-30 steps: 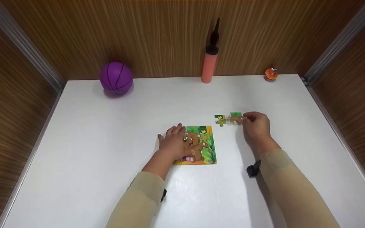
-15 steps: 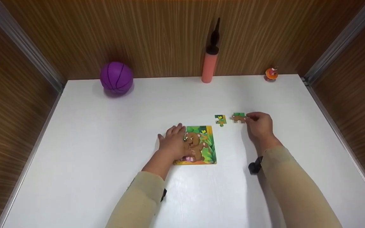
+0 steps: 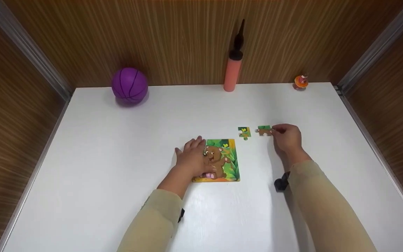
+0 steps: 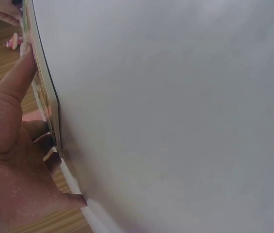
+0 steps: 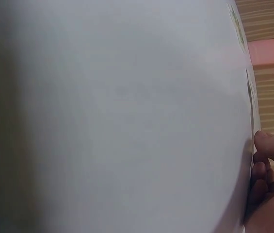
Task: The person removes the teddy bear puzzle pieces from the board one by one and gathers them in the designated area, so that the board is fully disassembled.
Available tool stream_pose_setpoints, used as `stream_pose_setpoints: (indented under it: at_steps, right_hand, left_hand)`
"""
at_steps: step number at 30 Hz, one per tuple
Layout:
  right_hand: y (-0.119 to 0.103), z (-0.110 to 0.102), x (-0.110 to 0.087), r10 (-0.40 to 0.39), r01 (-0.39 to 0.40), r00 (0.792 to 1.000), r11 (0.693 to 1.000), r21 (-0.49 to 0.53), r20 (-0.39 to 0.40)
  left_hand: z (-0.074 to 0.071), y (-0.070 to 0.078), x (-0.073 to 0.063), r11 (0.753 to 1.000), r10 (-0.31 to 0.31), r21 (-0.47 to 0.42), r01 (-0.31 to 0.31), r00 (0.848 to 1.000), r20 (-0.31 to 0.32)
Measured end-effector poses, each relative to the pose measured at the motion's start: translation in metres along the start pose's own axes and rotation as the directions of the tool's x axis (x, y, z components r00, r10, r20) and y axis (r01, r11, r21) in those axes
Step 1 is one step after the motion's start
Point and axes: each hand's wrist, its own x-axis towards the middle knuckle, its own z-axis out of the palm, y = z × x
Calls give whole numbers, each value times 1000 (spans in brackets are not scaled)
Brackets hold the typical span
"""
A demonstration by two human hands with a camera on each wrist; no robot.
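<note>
My left hand [image 3: 191,159] rests on the left part of a square bear puzzle [image 3: 231,162], its fingers spread past the far left edge. In the left wrist view the thumb and fingers lie along the thin side of that puzzle [image 4: 47,87]. With thumb and forefinger my right hand [image 3: 288,140] pinches the right end of a brown and green puzzle piece [image 3: 264,130], low at the white tabletop. A loose puzzle piece [image 3: 245,132] with a yellow patch lies just left of it, a small gap between them. From the right wrist the pieces show only edge-on.
Along the back stand a purple ball [image 3: 129,85], a pink hand pump [image 3: 232,75] with a black nozzle, and a small orange and pink figurine [image 3: 301,82]. Wood-grain panels [image 3: 180,42] wall the white table [image 3: 117,147] at the back and sides.
My right hand has drawn its puzzle piece a little to the right, widening the gap to the loose piece. Since half a second ago it has barely moved. The left hand has stayed put.
</note>
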Motion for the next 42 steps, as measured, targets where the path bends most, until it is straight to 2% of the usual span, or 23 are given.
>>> stream_pose_setpoints:
  at_steps: [11,19,26,33,38,42]
  right_hand:
    - [1,-2,0,19,-19,999,1000,1,36]
    - [-1,-3,-1,20,-19,999,1000,-15,29]
    - [1,-5,-5,35,-37,999,999,30,38]
    - [1,0,-14,-11,11,1000,1000,-3,-21]
    - [-9,11,-24,-43,43,998,999,4,-38]
    - [-22,22,-32,-150,149,987,989,-17,-55]
  left_hand:
    - [0,1,0,1000,0,-4,0,1000,2]
    - [-1,2,0,1000,1,-24,-1,1000,5]
    - [0,1,0,999,0,-35,0,1000,-1]
    - [1,0,1,1000,2,-29,-2,1000,-1]
    - [1,0,2,1000,-1,-21,1,1000,-7]
    - [1,-1,2,1000,0,-15,0,1000,-14]
